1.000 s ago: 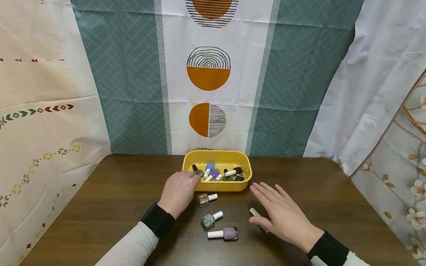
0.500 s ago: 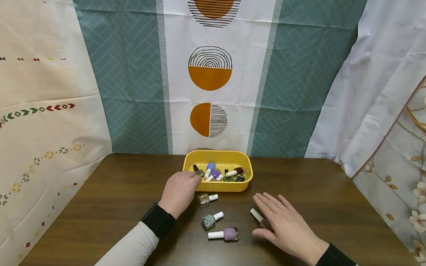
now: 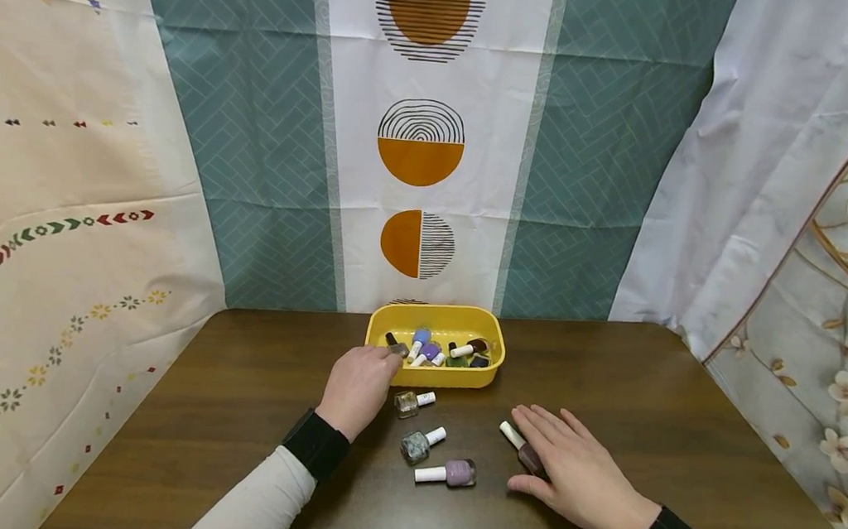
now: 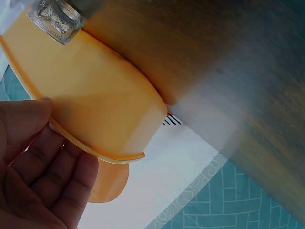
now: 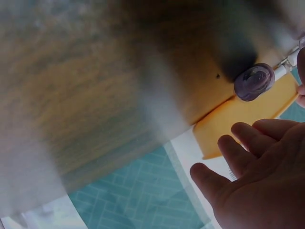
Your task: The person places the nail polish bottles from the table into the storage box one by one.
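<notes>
My left hand (image 3: 359,388) pinches the near left rim of a yellow plastic tray (image 3: 456,378). In the left wrist view, the thumb lies outside the tray's wall (image 4: 105,90) and the fingers curl over the rim. My right hand (image 3: 581,478) hovers palm down with straight fingers, just right of a dark mauve nail polish bottle (image 3: 531,461) with a white cap, partly covering it. From the right wrist, that bottle (image 5: 254,82) appears apart from the fingers. Between the hands lie a gold glitter nail polish (image 3: 407,404), a grey speckled one (image 3: 415,446) and a lilac one (image 3: 461,472).
Several more nail polish bottles (image 3: 430,350) lie inside the tray, in blue, purple, green and dark red. The brown wooden table (image 3: 247,417) ends at a patterned curtain (image 3: 431,174) behind the tray. More fabric hangs at both sides.
My right hand has drawn back toward the front right, leaving more of the dark mauve bottle showing. The left hand keeps its hold on the tray, which stays in place.
</notes>
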